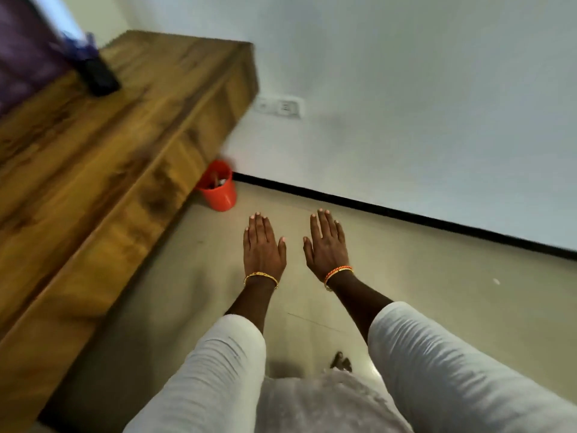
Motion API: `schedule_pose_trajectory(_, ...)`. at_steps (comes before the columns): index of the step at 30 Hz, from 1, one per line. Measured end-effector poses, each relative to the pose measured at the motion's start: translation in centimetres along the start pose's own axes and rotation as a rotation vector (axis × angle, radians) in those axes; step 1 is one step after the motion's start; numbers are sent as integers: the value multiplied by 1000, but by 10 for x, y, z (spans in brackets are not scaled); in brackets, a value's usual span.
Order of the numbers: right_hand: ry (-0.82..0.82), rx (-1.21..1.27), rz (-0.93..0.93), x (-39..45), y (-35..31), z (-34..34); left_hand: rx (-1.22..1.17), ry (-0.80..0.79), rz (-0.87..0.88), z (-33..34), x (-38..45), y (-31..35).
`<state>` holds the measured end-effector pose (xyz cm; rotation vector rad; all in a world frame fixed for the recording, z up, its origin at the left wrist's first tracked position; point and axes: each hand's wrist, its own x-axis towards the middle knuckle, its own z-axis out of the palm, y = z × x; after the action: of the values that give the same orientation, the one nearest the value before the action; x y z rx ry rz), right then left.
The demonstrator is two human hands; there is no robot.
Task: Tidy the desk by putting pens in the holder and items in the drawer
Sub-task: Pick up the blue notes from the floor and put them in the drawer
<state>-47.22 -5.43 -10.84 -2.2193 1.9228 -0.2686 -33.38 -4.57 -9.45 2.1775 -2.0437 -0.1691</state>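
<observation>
Two large surfaces take up most of the view: a white wall at the far right and a pale floor below it, divided by a dark skirting strip. A wooden desk is seen along the left, blurred, running from near to far. On its far left part a dark upright object is stood beside purple cloth; whether this is the pen holder cannot be told, and no pens or drawer front can be made out. White sleeves are shown at the near edge. An orange bin is set on the floor at the desk's far corner, with something indistinct inside. A wall socket is fixed above it. Both hands are held flat over the floor, palms down, fingers straight and together, nothing grasped: the left hand with a gold bangle, the right hand with an orange band.
</observation>
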Motion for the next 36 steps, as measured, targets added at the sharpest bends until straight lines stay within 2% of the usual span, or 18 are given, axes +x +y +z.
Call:
schedule_pose_trajectory(7, -3, 41, 409, -70, 164, -21, -2, -225, 397, 62, 0, 179)
schedule_pose_trajectory(11, 56, 59, 693, -110, 238, -32, -9, -348, 658, 86, -16, 275)
schedule_pose_trajectory(15, 70, 119, 904, -136, 285, -36, 74, -451, 872, 114, -28, 341)
schedule_pose_trajectory(22, 189, 262, 1327, -176, 376, -12, 227, -682, 1176, 188, -45, 434)
schedule_pose_trajectory(25, 262, 285, 1442, -192, 413, 29, 263, -750, 1239, 244, -48, 457)
schedule_pose_trajectory(29, 250, 417, 1655, -224, 467, 133, 309, -856, 1267, 356, -64, 479)
schedule_pose_trajectory(34, -90, 664, 1749, -271, 507, 319, 302, -878, 1240, 546, -98, 479)
schedule_pose_trajectory(36, -175, 776, 1791, -283, 511, 390, 373, -850, 1245, 623, -109, 478)
